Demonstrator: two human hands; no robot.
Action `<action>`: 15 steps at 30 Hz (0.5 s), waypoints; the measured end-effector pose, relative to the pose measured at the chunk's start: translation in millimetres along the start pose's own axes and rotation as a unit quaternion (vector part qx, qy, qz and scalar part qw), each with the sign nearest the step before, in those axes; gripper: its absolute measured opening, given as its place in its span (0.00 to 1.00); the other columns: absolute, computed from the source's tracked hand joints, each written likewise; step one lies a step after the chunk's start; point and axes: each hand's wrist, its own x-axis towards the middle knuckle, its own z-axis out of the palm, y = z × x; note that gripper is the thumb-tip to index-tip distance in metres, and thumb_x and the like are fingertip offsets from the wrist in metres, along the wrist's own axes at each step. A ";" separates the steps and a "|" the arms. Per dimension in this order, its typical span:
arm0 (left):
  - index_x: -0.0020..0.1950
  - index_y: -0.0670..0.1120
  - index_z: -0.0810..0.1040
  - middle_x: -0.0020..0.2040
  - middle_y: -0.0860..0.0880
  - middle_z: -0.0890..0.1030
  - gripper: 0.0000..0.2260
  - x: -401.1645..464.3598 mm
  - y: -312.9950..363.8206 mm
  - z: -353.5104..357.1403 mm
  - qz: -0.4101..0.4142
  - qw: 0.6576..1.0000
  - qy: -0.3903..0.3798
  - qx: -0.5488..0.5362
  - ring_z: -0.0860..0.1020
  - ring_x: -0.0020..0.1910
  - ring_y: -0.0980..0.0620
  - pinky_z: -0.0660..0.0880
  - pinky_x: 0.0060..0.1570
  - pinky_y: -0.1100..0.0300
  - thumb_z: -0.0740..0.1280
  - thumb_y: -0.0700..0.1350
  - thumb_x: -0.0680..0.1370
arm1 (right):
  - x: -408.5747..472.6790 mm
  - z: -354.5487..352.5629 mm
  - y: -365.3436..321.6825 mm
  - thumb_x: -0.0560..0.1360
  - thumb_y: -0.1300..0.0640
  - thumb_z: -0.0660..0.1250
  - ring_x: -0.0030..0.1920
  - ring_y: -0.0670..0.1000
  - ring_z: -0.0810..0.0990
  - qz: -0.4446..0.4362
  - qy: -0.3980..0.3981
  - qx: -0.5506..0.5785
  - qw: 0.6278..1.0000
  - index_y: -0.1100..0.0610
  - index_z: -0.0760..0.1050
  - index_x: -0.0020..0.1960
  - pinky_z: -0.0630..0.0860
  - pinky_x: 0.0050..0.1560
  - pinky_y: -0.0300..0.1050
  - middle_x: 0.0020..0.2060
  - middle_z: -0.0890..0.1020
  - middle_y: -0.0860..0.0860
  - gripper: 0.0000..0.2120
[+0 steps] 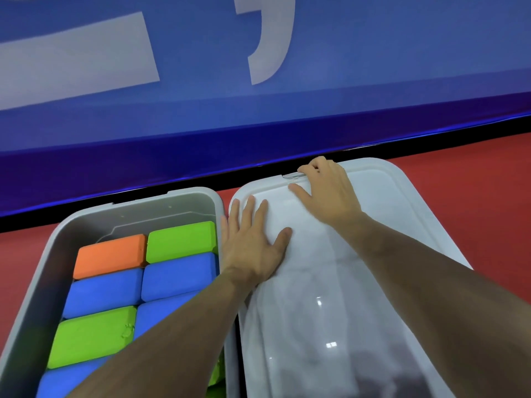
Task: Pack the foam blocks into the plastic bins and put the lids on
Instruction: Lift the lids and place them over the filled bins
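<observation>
Fingers of the left hand [253,239] lie straight and spread, pressing flat on the translucent white plastic lid [330,297] near its left edge. Right hand [327,191] fingers curl over the lid's far rim, gripping it. Just left, an open grey plastic bin [43,282] holds orange, green and blue foam blocks [178,275] on the red floor [474,211].

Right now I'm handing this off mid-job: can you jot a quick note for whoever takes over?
Left hand: flat, fingers straight, pressing on the white lid near its left edge.
Right hand: fingers curled over the lid's far rim at the clip.
Right bin: covered by the lid; whether it is fully latched cannot be told.
Left bin: open, packed with orange, green and blue foam blocks.
Left to do: finish seating this lid, then lid the left bin. No second lid is in view.
</observation>
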 end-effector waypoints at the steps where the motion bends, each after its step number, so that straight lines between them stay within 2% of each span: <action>1: 0.82 0.55 0.53 0.83 0.55 0.47 0.34 -0.9 -1.4 -4.9 0.001 0.999 -0.021 -0.043 0.38 0.81 0.51 0.38 0.79 0.50 0.54 0.68 0.79 | -7.9 -0.8 -2.3 0.81 0.39 0.59 0.64 0.54 0.72 0.009 -0.015 -0.001 1.000 0.53 0.72 0.71 0.67 0.70 0.49 0.63 0.74 0.51 0.25; 3: 0.82 0.54 0.54 0.83 0.54 0.48 0.33 -8.3 -10.8 -18.3 0.005 0.991 -0.034 -0.127 0.41 0.81 0.52 0.40 0.79 0.54 0.59 0.64 0.81 | -27.2 -3.8 -11.2 0.82 0.38 0.53 0.78 0.55 0.59 0.039 -0.067 -0.014 0.997 0.51 0.60 0.80 0.55 0.79 0.53 0.78 0.63 0.53 0.30; 5: 0.81 0.52 0.59 0.82 0.53 0.55 0.30 -25.8 -28.9 -35.3 0.018 0.988 -0.010 -0.156 0.50 0.81 0.51 0.47 0.79 0.56 0.62 0.59 0.81 | -51.0 -6.5 -25.2 0.83 0.38 0.46 0.82 0.54 0.47 0.064 -0.122 -0.033 0.990 0.49 0.51 0.82 0.46 0.81 0.56 0.82 0.50 0.51 0.31; 6: 0.80 0.51 0.62 0.81 0.52 0.60 0.29 -37.5 -39.6 -45.0 0.021 0.987 -0.003 -0.159 0.54 0.80 0.50 0.51 0.79 0.56 0.63 0.58 0.82 | -63.8 -8.3 -34.1 0.83 0.38 0.45 0.82 0.54 0.45 0.074 -0.144 -0.030 0.986 0.50 0.50 0.82 0.44 0.80 0.56 0.82 0.48 0.50 0.31; 9: 0.78 0.49 0.65 0.78 0.50 0.65 0.26 -79.6 -75.6 -74.9 -0.001 0.988 -0.009 -0.157 0.61 0.78 0.50 0.56 0.76 0.57 0.64 0.54 0.82 | -100.7 -22.1 -71.7 0.83 0.38 0.47 0.81 0.57 0.44 0.080 -0.184 -0.005 0.980 0.51 0.50 0.82 0.43 0.80 0.56 0.82 0.48 0.52 0.31; 12: 0.78 0.47 0.65 0.77 0.49 0.66 0.26 -124.3 -114.8 -103.3 -0.043 0.988 0.007 -0.147 0.63 0.76 0.50 0.59 0.76 0.55 0.64 0.55 0.82 | -135.2 -39.6 -126.2 0.84 0.40 0.52 0.81 0.58 0.49 0.068 -0.191 0.056 0.978 0.52 0.57 0.81 0.47 0.79 0.56 0.82 0.54 0.52 0.29; 15: 0.77 0.46 0.67 0.75 0.48 0.69 0.25 -168.6 -153.5 -133.0 -0.079 0.984 0.037 -0.155 0.67 0.74 0.48 0.62 0.72 0.55 0.65 0.55 0.82 | -165.0 -58.9 -191.1 0.83 0.39 0.53 0.81 0.55 0.54 0.013 -0.206 0.094 0.974 0.51 0.60 0.80 0.49 0.79 0.54 0.81 0.57 0.51 0.29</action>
